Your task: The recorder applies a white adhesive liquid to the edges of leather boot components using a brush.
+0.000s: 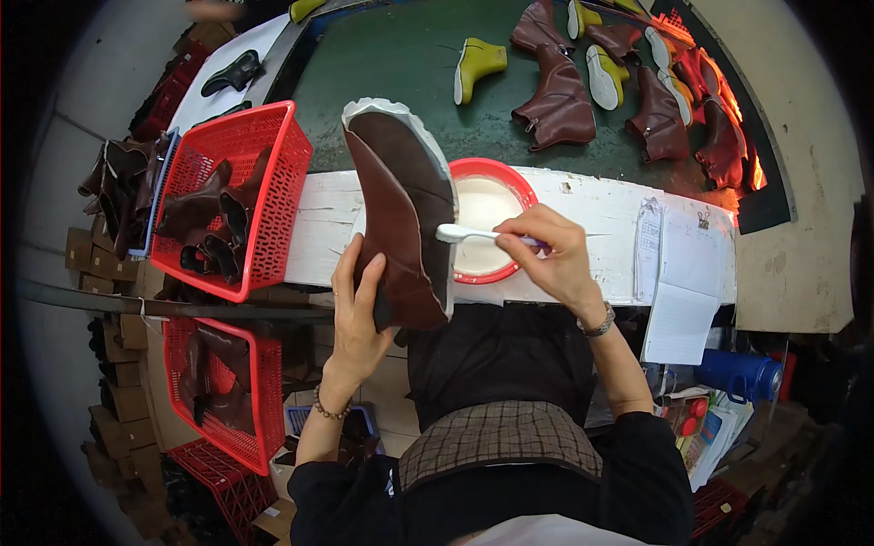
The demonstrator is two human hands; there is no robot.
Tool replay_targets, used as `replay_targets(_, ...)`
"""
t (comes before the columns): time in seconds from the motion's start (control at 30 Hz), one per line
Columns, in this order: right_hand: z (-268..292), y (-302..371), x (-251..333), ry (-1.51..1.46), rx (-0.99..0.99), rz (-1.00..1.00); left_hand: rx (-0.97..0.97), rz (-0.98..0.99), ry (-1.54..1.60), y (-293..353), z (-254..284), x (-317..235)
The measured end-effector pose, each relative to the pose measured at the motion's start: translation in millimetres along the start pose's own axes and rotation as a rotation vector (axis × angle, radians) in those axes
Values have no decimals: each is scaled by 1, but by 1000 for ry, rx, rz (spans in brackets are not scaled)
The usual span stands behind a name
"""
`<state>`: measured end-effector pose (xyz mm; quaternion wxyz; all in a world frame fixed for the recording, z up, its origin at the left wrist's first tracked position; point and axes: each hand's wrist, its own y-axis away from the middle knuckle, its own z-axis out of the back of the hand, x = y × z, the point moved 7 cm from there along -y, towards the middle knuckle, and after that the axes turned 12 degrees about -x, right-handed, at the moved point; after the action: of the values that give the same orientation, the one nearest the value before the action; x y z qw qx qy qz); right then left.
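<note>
My left hand (360, 300) grips a brown leather boot upper (393, 218) by its lower part, holding it up over the bench edge. White coating lines the rim at its far end and along its right side. In my right hand (553, 250) is a toothbrush (475, 234), pinched by the handle, its white-coated head close to the right edge of the boot upper. Whether the bristles touch the leather I cannot tell. Below the brush stands a red-rimmed bowl (526, 187) of white liquid, partly hidden by the boot upper and my right hand.
Several brown boots (557, 100) and yellow-green boots (478, 65) lie on the green bench (391, 55), near an orange glow at right. Red baskets (291, 173) with boot parts stand at left. Papers (687, 273) hang over the right edge, above a blue thermos (739, 375).
</note>
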<state>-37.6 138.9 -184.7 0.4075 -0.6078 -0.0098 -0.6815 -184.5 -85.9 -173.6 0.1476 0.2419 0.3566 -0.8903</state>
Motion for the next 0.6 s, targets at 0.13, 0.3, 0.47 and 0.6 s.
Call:
replay_targets(0.13,24,-21,-14,57,-80,-4,4,-102,166,6,3,-8)
replay_targets(0.3,33,-36,-12,18,-195,93,31,-122,189,-1,2,-9)
replay_targets(0.47,12,-11,2,-68,-66,132,-81,-32,122,-18,6,-6)
replay_targets(0.6,4,5,10,-60,-6,177,-142,78,160,-24,7,5)
